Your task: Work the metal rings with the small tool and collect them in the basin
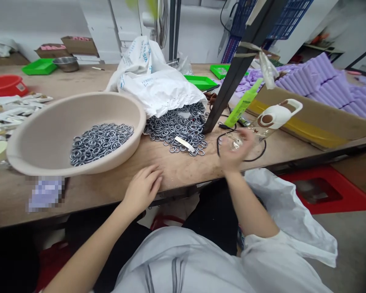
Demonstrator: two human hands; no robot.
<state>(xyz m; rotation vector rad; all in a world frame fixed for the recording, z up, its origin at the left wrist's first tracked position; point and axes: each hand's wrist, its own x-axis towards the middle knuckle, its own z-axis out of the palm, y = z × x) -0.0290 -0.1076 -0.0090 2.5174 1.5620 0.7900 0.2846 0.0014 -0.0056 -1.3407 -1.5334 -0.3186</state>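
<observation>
My left hand (pixel 144 188) rests on the table's front edge, fingers loosely stretched out, with nothing in it. A large beige basin (pixel 42 138) with a heap of grey metal rings (pixel 100 144) stands just beyond it. My right hand (pixel 234 150), blurred by motion, is closed around the lower part of a clear water bottle (pixel 260 132). The bottle is tilted, its white lid (pixel 277 116) pointing up and to the right. More rings (pixel 173 128) spill from a white sack (pixel 164 91) onto the table, with a pale strip (pixel 184 143) lying on them.
A dark metal post (pixel 228 85) rises from the table beside the rings. A black cable (pixel 264 152) curls near the bottle, by a bright green tube (pixel 242 103). At right is a cardboard box (pixel 332 118) with lilac rolls (pixel 317 77). A red basin (pixel 6 85) stands far left.
</observation>
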